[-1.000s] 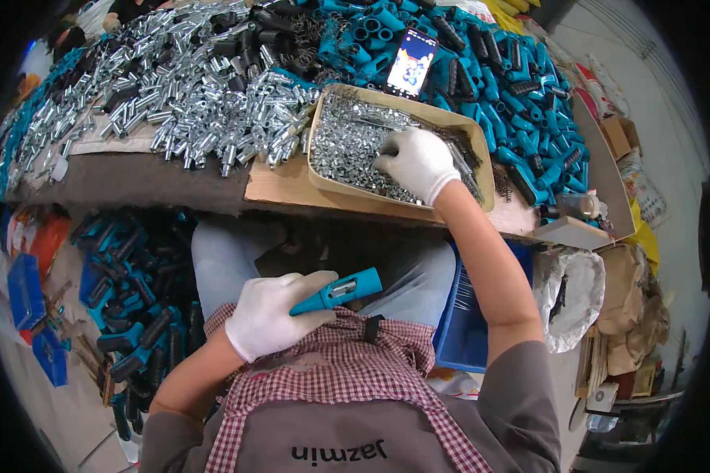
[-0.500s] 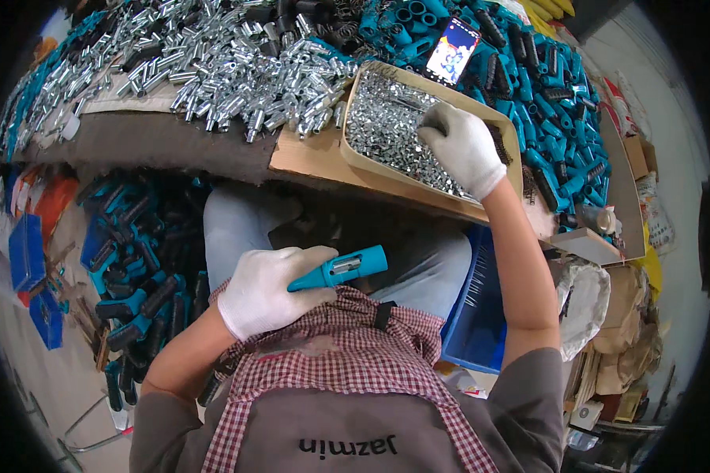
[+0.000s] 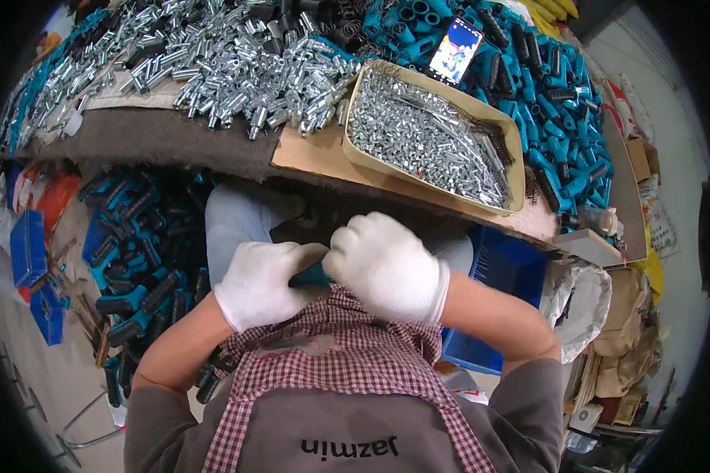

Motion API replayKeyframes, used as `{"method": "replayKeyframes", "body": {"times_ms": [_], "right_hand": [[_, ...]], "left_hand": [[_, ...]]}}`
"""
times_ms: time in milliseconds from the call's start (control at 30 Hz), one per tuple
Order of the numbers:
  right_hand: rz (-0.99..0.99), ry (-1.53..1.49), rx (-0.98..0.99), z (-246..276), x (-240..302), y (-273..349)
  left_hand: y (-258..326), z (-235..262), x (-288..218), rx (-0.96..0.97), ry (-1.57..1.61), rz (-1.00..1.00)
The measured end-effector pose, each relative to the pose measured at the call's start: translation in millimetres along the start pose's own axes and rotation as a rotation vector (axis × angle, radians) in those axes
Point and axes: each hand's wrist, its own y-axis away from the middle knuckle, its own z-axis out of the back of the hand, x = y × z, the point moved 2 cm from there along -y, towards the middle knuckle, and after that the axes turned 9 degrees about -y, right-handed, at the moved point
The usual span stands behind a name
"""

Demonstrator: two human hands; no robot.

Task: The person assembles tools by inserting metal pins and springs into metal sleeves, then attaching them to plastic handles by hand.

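Note:
My gloved left hand (image 3: 264, 282) is wrapped round a teal plastic handle piece (image 3: 312, 276) at my lap, in front of the apron. Only a small stretch of the piece shows between the two hands. Over its other end is my gloved right hand (image 3: 386, 268), fingers curled in and touching or nearly touching the left fingers. Whatever the right fingers pinch is hidden behind the glove. Beyond the hands, on the bench, stands a cream tray (image 3: 517, 173) filled with small silvery metal parts, with long pins and dark springs along its far right side.
Shiny metal sleeves (image 3: 244, 79) are heaped on the bench's left, teal handle pieces (image 3: 560, 126) on its right. A lit phone (image 3: 455, 52) leans on the right heap. Black-and-teal handles (image 3: 146, 292) pile up at lower left. A blue bin (image 3: 521, 268) sits by my right knee.
My right hand has left the tray and come down to my lap, meeting the left hand over the teal handle piece. The left hand has stayed nearly in place, still holding it.

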Motion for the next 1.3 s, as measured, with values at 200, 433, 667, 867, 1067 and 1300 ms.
{"method": "replayKeyframes", "body": {"times_ms": [200, 433, 667, 867, 1067, 1300], "right_hand": [[-0.371, -0.110, 0.170, -9, 16, -1], [-0.431, -0.515, 0.181, -6, -15, 6], [-0.578, -0.869, -0.208, 24, -32, 23], [-0.842, -1.496, -0.394, -66, -20, 67], [-0.629, -1.791, -0.611, -96, 4, 55], [-0.488, -2.070, -0.650, -122, 6, 55]], "left_hand": [[7, -12, -7, 0.032, -0.075, 0.011], [6, -10, -15, 0.077, -0.084, -0.032], [11, 8, -9, 0.021, 0.023, -0.031], [11, 19, -17, -0.012, 0.166, 0.001], [12, 19, -22, -0.030, 0.186, -0.028], [10, 18, -26, -0.018, 0.164, -0.026]]}}
